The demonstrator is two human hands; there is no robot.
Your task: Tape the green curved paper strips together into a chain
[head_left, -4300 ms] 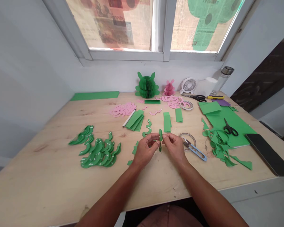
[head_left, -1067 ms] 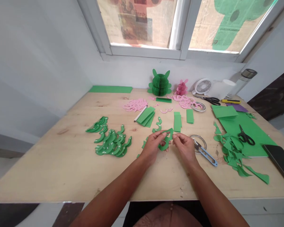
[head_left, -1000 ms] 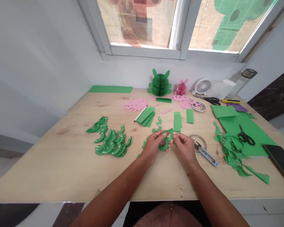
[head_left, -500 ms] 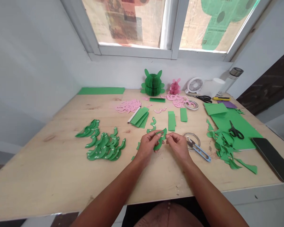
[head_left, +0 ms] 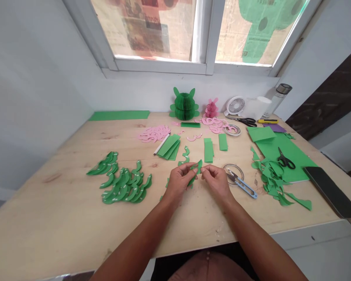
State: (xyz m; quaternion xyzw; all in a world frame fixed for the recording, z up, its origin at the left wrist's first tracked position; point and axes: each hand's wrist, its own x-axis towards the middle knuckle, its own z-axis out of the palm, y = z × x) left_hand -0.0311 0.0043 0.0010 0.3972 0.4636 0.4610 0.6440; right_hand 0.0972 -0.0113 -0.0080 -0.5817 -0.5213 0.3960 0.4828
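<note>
A curved green paper cutout [head_left: 199, 165] stands up between the fingers of my left hand [head_left: 179, 180], which is closed around it. My right hand [head_left: 217, 180] is pinched at the right edge of this cutout; whatever its fingertips grip is too small to make out. Just behind my left hand lies a wavy green paper strip [head_left: 186, 154] with white tape bits. More green pieces, partly covered by that hand, lie on its left. A pile of curved green cutouts with white tape bits [head_left: 125, 187] lies further left. Thread snips with a blue handle [head_left: 245, 187] rest across a tape roll [head_left: 233, 167] beside my right hand.
Pink cutouts [head_left: 155, 133], a white pen [head_left: 162, 144] and folded green cards [head_left: 169, 147] lie behind. On the right are green scraps [head_left: 270, 177], black scissors [head_left: 286, 160] and a phone [head_left: 333, 191]. A green honeycomb paper figure [head_left: 185, 105] and a small fan [head_left: 235, 105] stand by the wall.
The whole view has shifted slightly. The green cutout has turned in my left fingers, so less of its lower part shows. Both hands stay close together.
</note>
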